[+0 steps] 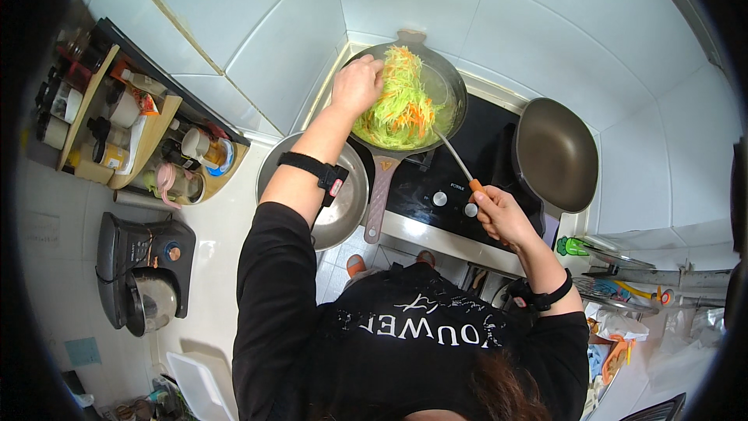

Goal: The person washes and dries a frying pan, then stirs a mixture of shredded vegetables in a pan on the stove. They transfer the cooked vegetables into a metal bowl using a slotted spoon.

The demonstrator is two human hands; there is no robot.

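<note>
My left hand (357, 85) is over the left rim of a dark frying pan (453, 79), its fingers closed at a heap of shredded green and orange vegetables (400, 102); what it grips, perhaps shreds or a utensil, is hidden. In my right hand (501, 214) is the orange handle of a metal-shafted cooking utensil (456, 154). The utensil's far end disappears among the shreds at the pan's lower right. The pan rests on the left part of a black gas hob (409, 193), and its patterned handle points towards me.
A wide metal bowl (345, 216) lies left of the pan handle, beneath my left forearm. At the hob's right stands an empty dark wok (558, 155). The left counter holds a spice shelf (146, 146), a black blender-like appliance (146, 272) and a white plastic container (201, 386). Tiled walls enclose the hob.
</note>
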